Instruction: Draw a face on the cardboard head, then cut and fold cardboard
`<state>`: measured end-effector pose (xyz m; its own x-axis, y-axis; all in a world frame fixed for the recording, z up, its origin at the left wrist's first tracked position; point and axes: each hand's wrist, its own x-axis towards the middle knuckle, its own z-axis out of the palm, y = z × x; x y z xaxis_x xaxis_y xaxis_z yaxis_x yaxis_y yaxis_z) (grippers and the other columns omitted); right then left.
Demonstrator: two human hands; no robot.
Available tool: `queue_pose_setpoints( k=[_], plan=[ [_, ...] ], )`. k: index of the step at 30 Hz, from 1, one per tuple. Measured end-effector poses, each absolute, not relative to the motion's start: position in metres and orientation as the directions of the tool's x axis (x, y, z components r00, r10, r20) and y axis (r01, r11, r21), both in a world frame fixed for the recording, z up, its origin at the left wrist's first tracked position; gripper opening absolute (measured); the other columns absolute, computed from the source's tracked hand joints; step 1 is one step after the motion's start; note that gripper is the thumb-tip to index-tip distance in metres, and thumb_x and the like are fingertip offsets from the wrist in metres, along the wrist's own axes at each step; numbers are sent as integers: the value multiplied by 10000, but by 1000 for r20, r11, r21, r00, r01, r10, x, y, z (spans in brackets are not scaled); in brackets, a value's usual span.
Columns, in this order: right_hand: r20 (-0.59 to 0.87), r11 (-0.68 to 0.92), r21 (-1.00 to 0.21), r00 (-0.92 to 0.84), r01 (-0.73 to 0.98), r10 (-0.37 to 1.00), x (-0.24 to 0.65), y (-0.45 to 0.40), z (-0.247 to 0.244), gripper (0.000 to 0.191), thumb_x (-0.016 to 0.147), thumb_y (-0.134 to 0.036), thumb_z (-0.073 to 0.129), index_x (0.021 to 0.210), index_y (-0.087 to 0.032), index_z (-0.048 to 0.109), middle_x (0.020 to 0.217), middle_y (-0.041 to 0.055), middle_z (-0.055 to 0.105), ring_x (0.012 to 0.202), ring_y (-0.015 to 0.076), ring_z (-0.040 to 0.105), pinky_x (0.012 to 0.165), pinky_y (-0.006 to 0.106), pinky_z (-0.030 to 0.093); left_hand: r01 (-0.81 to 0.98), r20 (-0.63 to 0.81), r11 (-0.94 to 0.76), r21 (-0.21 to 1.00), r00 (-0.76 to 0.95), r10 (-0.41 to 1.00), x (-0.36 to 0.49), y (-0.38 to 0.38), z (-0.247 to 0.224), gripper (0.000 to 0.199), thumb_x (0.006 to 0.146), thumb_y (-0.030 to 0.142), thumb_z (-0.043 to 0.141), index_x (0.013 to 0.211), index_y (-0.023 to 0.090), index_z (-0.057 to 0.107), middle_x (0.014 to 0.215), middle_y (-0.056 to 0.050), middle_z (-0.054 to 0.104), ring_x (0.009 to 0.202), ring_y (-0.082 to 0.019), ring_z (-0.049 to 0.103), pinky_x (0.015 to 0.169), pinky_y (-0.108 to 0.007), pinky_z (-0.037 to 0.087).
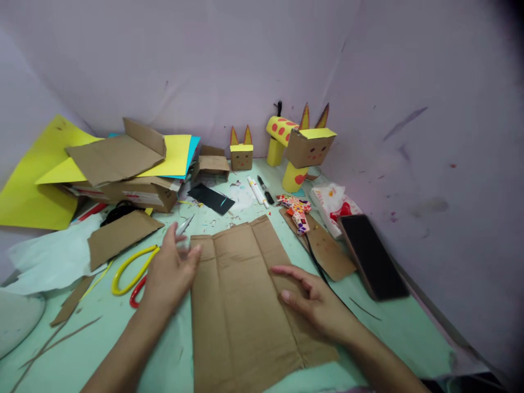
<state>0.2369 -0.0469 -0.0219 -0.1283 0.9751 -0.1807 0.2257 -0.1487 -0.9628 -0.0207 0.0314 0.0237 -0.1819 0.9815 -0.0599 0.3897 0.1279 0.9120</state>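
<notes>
A creased sheet of brown cardboard (245,295) lies flat in front of me, with fold lines running along its length. My left hand (172,273) is at its left edge, fingers apart and holding nothing. Beneath that hand are scissors with one yellow handle (131,273) and one red; their middle is hidden and the blade tip points away from me. My right hand (309,300) is over the cardboard's right side with its fingers spread. Whether its fingertips touch the sheet I cannot tell.
Paper and cardboard (118,158) are piled at the left. A cardboard cat-like head (241,158) and a spotted yellow animal figure (295,177) stand by the wall. Markers (257,192), a flower-patterned glue gun (297,210), a tissue pack (333,204) and a phone (372,256) lie around.
</notes>
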Motion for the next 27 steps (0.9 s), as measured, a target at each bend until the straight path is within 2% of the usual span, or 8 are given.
queue_pose_setpoints(
  k=[1, 3, 6, 9, 12, 15, 19, 27],
  plan=[
    [-192, -161, -964, -138, 211, 972, 238, -46, -20, 410, 791, -319, 639, 1190, -229, 611, 1249, 76, 636, 1155, 266, 565, 1023, 435, 386, 465, 43, 49, 884, -184, 982, -20, 18, 28, 865, 629, 376, 741, 1400, 191, 394, 1413, -135, 451, 1325, -393, 357, 1121, -515, 207],
    [-238, -212, -963, -157, 166, 959, 238, -43, -17, 415, 762, -315, 661, 1164, -221, 617, 1224, 74, 647, 1133, 261, 576, 998, 417, 408, 722, 340, -410, 557, 252, 906, -17, -15, 30, 733, 745, 401, 641, 1401, 186, 396, 1428, -141, 453, 1310, -363, 392, 1098, -482, 269],
    [-328, -330, -944, -174, 19, 928, 237, -36, -14, 434, 710, -310, 688, 1128, -224, 610, 1157, 59, 675, 1034, 250, 631, 884, 382, 490, 588, 407, -800, 121, 706, 580, -11, -62, 16, 593, 836, 313, 560, 1400, 262, 385, 1322, -94, 585, 1211, -267, 519, 1074, -386, 306],
    [-388, -406, -911, -184, -73, 903, 235, -33, -12, 479, 674, -330, 700, 1130, -233, 590, 1157, 56, 677, 974, 257, 664, 813, 377, 532, 562, 324, -820, -108, 800, 505, -6, -87, -5, 506, 857, 186, 477, 1359, 237, 444, 1264, -104, 632, 1169, -250, 554, 1051, -384, 287],
    [-322, -302, -943, -147, 141, 935, 237, -45, -3, 494, 751, -418, 634, 1198, -217, 575, 1272, 108, 621, 1127, 296, 604, 926, 434, 491, 565, 293, -774, -286, 821, 491, -3, -89, -16, 483, 797, 120, 430, 1267, 133, 540, 1186, -160, 670, 1079, -300, 602, 959, -427, 326],
    [50, 88, -785, -79, 613, 996, 243, -72, 13, 668, 807, -535, 588, 1367, -197, 454, 1475, 168, 410, 1354, 333, 376, 1058, 522, 357, 599, 291, -735, -319, 800, 525, 2, -87, -15, 426, 836, 167, 399, 1224, 146, 573, 1175, -135, 683, 1066, -293, 614, 924, -430, 342],
    [275, 640, -157, -589, 753, 760, 234, -96, 22, 658, 848, -517, 566, 1396, -179, 427, 1463, 127, 450, 1372, 308, 346, 1138, 546, 191, 692, 278, -690, -210, 719, 637, 9, -90, -15, 351, 945, 319, 355, 1166, 222, 610, 1186, -58, 689, 1101, -238, 610, 956, -383, 346],
    [330, 630, 101, -623, 770, 709, 197, -82, -16, 322, 915, -212, 458, 1134, -97, 664, 1202, 144, 676, 1096, 272, 641, 880, 381, 532, 595, 227, -756, -273, 804, 550, 1, -91, -19, 384, 902, 202, 385, 1243, 179, 559, 1227, -61, 665, 1099, -240, 628, 922, -363, 423]
  ],
)
